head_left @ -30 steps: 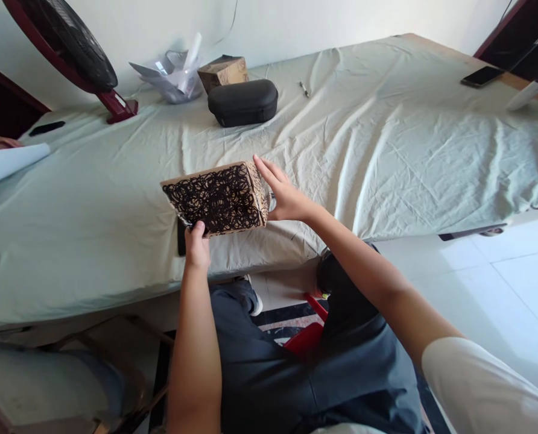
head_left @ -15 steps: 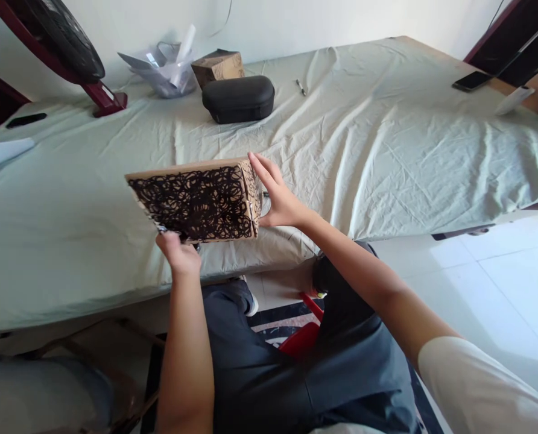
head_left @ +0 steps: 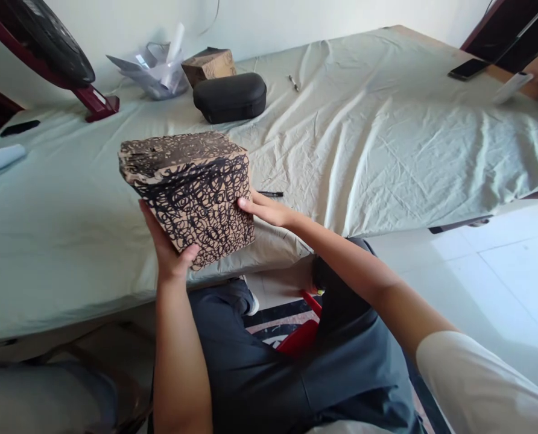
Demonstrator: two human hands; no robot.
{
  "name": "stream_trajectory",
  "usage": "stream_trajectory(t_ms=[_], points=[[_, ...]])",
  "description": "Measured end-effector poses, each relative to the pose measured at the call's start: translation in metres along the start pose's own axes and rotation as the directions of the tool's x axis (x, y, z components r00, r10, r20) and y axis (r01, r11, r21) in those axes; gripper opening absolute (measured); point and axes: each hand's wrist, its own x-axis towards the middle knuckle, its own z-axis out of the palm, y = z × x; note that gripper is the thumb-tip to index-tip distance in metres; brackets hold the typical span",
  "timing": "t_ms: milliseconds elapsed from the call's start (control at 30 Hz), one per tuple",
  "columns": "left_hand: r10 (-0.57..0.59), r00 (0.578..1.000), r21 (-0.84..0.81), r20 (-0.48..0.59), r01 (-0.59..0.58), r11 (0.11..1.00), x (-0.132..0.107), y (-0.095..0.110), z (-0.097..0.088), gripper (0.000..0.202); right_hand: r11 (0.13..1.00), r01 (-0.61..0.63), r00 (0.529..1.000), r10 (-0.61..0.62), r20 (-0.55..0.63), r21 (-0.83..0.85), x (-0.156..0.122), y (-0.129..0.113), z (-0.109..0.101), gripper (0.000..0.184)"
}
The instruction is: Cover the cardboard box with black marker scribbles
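A cardboard box (head_left: 192, 190) covered in black scribbled loops is held up in front of me, above the near edge of the sheet-covered table (head_left: 386, 138). My left hand (head_left: 167, 253) cups its lower left corner from below, thumb on the front face. My right hand (head_left: 262, 208) presses against the box's right side, fingers stretched along it. A black pen (head_left: 271, 194) lies on the sheet just behind my right hand.
At the back of the table sit a black zip case (head_left: 230, 96), a small brown box (head_left: 209, 65), crumpled plastic (head_left: 154, 63) and a fan on a red stand (head_left: 47, 45). A small pen (head_left: 292, 82) lies beyond. A phone (head_left: 468, 69) rests far right.
The box has been lifted and tipped, so its scribbled top and another face now show. My left hand slid under its corner; my right hand dropped lower on its side, uncovering the pen.
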Motion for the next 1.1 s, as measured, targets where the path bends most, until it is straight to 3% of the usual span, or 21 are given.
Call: stream_trajectory(t_ms=[100,167,267,367,433,500,600,733,800,867,900,967,1033,1100], points=[[-0.004,1.000,-0.056,-0.006,0.004,0.998,0.006,0.001,-0.004,0.175,0.987,-0.100,0.993,0.107,0.048,-0.130,-0.005,-0.009,-0.019,0.103],[-0.015,0.999,-0.011,-0.029,0.014,1.000,0.006,-0.002,-0.005,0.167,0.923,-0.222,0.974,0.222,-0.035,-0.313,-0.008,-0.014,-0.035,0.085],[-0.010,0.991,0.182,-0.136,0.035,0.983,0.004,-0.009,-0.007,0.151,0.665,-0.403,0.913,0.336,-0.230,-0.629,-0.013,-0.017,-0.052,0.059],[0.004,0.957,0.393,-0.289,0.115,0.912,0.002,-0.011,-0.010,0.136,0.387,-0.479,0.849,0.432,-0.304,-0.788,-0.014,-0.016,-0.053,0.046],[0.008,0.938,0.420,-0.348,0.148,0.895,0.002,-0.010,-0.010,0.127,0.291,-0.485,0.820,0.480,-0.313,-0.825,-0.013,-0.014,-0.047,0.038],[-0.005,0.934,0.384,-0.357,0.151,0.911,0.003,-0.006,-0.008,0.124,0.268,-0.486,0.809,0.498,-0.313,-0.832,-0.012,-0.011,-0.043,0.038],[0.009,0.936,0.328,-0.351,0.114,0.938,0.003,0.002,-0.002,0.125,0.333,-0.505,0.808,0.506,-0.300,-0.797,-0.011,-0.012,-0.043,0.034],[0.063,0.927,0.346,-0.371,0.075,0.935,0.001,0.010,0.003,0.128,0.486,-0.566,0.810,0.479,-0.339,-0.665,-0.012,-0.026,-0.055,0.020],[0.066,0.921,0.378,-0.384,0.091,0.922,0.001,0.012,0.006,0.129,0.610,-0.596,0.802,0.482,-0.353,-0.522,-0.014,-0.035,-0.064,0.016],[0.066,0.913,0.413,-0.402,0.117,0.903,0.001,0.014,0.010,0.130,0.752,-0.607,0.788,0.524,-0.324,-0.259,-0.017,-0.039,-0.074,0.014],[0.062,0.910,0.432,-0.409,0.133,0.892,0.002,0.016,0.013,0.131,0.811,-0.576,0.790,0.521,-0.322,-0.102,-0.018,-0.040,-0.079,0.011],[0.053,0.906,0.476,-0.419,0.170,0.863,0.003,0.024,0.021,0.135,0.903,-0.401,0.824,0.428,-0.372,0.152,-0.018,-0.036,-0.089,0.006],[0.044,0.910,0.518,-0.411,0.194,0.833,0.002,0.037,0.033,0.137,0.955,-0.152,0.832,0.263,-0.489,0.255,-0.015,-0.031,-0.096,0.028],[0.041,0.924,0.536,-0.379,0.183,0.824,-0.001,0.057,0.048,0.133,0.968,0.033,0.802,0.123,-0.584,0.248,-0.009,-0.029,-0.099,0.047]])
